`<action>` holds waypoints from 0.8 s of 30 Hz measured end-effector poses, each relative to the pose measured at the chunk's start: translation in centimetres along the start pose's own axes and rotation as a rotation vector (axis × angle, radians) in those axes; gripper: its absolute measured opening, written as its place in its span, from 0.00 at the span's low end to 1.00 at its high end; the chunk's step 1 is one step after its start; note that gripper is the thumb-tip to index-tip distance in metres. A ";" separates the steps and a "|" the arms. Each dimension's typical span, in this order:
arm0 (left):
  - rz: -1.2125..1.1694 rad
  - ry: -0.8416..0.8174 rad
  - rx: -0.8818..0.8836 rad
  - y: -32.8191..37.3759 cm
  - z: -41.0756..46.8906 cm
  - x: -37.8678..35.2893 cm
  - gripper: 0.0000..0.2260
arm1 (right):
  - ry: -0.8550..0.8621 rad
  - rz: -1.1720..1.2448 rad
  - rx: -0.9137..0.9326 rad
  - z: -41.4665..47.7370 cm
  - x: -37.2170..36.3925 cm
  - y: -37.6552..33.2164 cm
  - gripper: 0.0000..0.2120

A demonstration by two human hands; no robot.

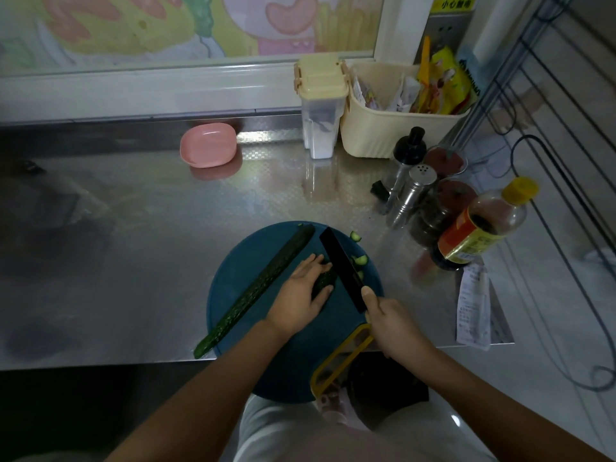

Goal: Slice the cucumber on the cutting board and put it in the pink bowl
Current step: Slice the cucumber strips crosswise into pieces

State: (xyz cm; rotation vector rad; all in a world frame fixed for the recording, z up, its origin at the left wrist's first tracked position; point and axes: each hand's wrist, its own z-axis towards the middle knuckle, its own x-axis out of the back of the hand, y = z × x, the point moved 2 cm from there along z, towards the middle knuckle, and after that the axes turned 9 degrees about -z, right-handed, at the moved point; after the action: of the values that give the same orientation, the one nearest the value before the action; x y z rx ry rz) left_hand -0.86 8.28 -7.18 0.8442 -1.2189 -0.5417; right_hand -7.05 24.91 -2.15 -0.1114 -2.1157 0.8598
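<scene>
Pressing down on a short cucumber piece [322, 281], the left hand [301, 293] is seen near the middle of the round blue cutting board [233, 295], with fingers over the far side of the piece and the thumb on the near side, so that it is gripped between them. The right hand [393, 323] is clamped round the handle of a dark knife [340, 265], one digit laid forward onto the blade. The blade is set against the exposed right end of the piece, just beside the left fingertips. A few cut slices [360, 260] are recorded on the board to the right of the blade. A long cucumber half [256, 288] lies diagonally along the left part of the board, left of the left hand and apart from it, its near end past the board's rim. The pink bowl [208, 145] stands well apart at the far side of the tabletop [133, 245], with bare steel between it and the board. At the far right a lidded seasoning box [321, 105], a cream basket [383, 135] of packets, a metal shaker [413, 195] and a yellow-capped sauce bottle [480, 228] are grouped; a paper receipt [473, 305] lies near the right edge. The board's yellow handle [343, 356] overhangs the near edge. The tabletop is reflective steel under dim light, set below a window [200, 25] covered with cartoon film; a wire rack [550, 95] stands at the right.
</scene>
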 end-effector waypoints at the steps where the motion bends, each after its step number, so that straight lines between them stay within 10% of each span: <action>1: -0.002 0.001 0.001 0.0 0.0 0.0 0.19 | -0.004 0.003 -0.001 -0.2 0.0 -0.1 0.27; 24: -0.002 -0.001 0.005 -0.2 0.0 -0.1 0.19 | 0.041 0.017 -0.060 0.5 -2.0 0.7 0.28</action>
State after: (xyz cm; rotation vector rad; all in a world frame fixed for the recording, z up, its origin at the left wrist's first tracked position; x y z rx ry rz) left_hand -0.83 8.19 -7.43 0.8496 -1.2211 -0.5412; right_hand -6.29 24.45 -4.14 -0.1775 -2.1051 0.7977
